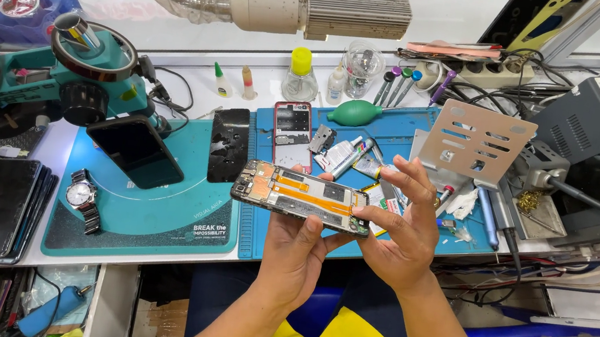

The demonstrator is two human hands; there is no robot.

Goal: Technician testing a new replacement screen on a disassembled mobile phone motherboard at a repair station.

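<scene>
Two bare hands meet above the near edge of a cluttered repair surface (176,64). Between them is an opened phone (302,197) with its back cover off, showing orange flex cables and dark circuit parts. Cupped from below, the left hand (295,254) grips the phone with its fingers curled around the underside. At the phone's right end, the right hand (402,229) pinches the edge with thumb and fingertips. Just beyond the hands lies a red phone frame (293,135) on a blue mat (387,129). Well to the left of the hands, a wristwatch (81,198) and a dark phone (135,150) rest on a teal mat (151,216) beneath a teal microscope (32,78). Behind the right hand, a perforated metal plate (474,143) stands tilted.
</scene>
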